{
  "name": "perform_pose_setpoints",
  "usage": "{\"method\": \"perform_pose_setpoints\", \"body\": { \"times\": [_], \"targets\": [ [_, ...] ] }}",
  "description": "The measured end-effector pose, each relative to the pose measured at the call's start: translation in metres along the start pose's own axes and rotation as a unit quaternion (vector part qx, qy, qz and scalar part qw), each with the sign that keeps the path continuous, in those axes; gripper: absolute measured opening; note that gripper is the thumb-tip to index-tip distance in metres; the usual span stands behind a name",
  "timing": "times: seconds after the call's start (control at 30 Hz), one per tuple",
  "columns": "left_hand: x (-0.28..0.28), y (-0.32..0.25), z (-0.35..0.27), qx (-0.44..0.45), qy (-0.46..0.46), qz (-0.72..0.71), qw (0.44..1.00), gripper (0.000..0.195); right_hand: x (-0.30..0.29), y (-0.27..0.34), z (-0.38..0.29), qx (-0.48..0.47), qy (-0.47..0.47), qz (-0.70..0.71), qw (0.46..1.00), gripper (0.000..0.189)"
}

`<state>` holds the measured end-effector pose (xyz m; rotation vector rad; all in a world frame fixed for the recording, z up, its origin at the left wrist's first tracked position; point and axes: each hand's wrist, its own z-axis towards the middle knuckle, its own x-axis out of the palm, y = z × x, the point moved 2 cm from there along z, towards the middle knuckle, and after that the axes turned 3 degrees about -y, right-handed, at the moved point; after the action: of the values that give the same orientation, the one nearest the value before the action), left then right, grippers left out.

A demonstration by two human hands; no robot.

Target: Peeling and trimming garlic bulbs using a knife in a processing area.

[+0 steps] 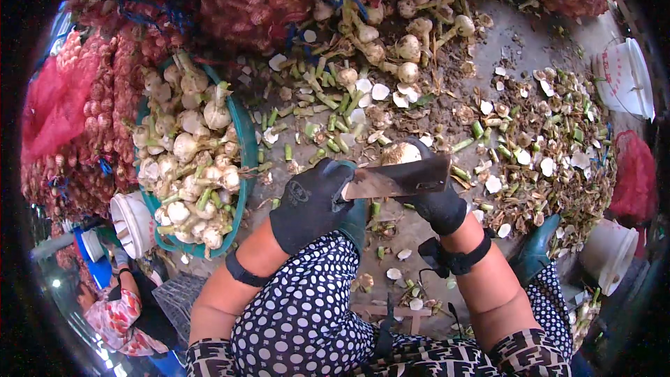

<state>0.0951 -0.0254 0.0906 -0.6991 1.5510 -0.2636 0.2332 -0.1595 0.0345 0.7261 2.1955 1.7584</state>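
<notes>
My left hand [314, 204], in a black glove, grips the handle of a wide-bladed knife [392, 180]. The blade points right and lies across the view in front of my right hand. A garlic bulb [402, 154] shows just beyond the blade, by the gloved fingers of my right hand [437, 207]. My right hand holds the bulb, though the blade hides most of its grip. To the left, a green oval basket [250, 152] is heaped with garlic bulbs [186, 147] that have stems on them.
Cut green stems [340, 125], white root discs and dry peelings [544, 167] litter the floor. Red mesh sacks [251, 5] of garlic stand at the far side and left. White buckets [620, 76] stand at both sides. Another person [123, 317] works at lower left, beside a grey crate [178, 298].
</notes>
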Motion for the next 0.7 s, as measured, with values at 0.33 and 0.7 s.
{"method": "perform_pose_setpoints", "body": {
  "times": [0.33, 0.7],
  "targets": [
    [0.029, 0.042, -0.016, -0.004, 0.005, 0.051, 0.999, 0.04, 0.0, 0.001, -0.019, -0.099, -0.015, -0.196, 0.975, 0.078],
    [0.035, 0.054, -0.029, -0.326, -0.005, -0.432, 0.841, 0.028, -0.006, 0.02, 0.0, 0.022, -0.077, 0.145, 0.986, 0.075]
  ]
}}
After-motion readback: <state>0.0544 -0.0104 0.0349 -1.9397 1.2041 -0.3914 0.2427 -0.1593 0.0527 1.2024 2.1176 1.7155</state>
